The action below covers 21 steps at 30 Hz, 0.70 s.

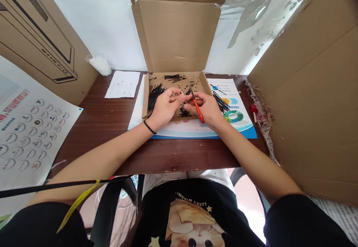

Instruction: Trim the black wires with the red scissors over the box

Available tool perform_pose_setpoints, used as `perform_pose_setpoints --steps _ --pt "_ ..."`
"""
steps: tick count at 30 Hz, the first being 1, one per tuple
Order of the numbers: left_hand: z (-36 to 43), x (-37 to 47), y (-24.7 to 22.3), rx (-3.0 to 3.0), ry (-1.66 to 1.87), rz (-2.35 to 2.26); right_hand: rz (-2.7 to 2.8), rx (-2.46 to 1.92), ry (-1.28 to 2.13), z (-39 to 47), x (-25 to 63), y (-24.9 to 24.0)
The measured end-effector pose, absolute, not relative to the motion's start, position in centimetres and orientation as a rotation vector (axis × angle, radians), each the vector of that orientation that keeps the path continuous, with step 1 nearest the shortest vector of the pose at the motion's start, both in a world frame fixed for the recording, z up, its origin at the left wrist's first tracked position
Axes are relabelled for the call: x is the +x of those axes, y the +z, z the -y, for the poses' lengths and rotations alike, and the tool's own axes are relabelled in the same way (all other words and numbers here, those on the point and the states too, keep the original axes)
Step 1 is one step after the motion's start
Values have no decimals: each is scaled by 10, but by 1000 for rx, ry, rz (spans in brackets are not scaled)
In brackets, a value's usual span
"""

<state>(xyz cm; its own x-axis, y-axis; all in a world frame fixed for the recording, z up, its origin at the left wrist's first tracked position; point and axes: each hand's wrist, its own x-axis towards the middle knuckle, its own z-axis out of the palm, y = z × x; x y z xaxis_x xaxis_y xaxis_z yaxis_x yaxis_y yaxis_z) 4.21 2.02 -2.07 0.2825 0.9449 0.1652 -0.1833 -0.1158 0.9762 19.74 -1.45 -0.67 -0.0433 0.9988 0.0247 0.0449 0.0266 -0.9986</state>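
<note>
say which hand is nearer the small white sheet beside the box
Left: the left hand is at the box, right of the sheet; the right hand is farther right.

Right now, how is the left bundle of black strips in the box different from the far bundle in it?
The left bundle is thick and dense; the far bundle is smaller and looser.
The left bundle slants away from the person, while the far bundle lies mostly crosswise.
Both are thin black strips inside the open cardboard box.
</note>
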Motion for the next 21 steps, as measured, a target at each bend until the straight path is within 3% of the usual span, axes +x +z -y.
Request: perform_pose_setpoints --steps 10,13,17,21 --pt "-25 38 -11 1160 1229 -858 1281 -1219 1091 12 207 -3" --pt "-30 30 -8 1440 1365 -1061 1291 -1218 1043 12 211 -3" --pt "-27 24 -4 2111 1209 -1253 1301 -1172 1037 11 212 -1" --pt "-21 27 -3 2345 1163 -1213 1326 -1117 1042 12 210 0"
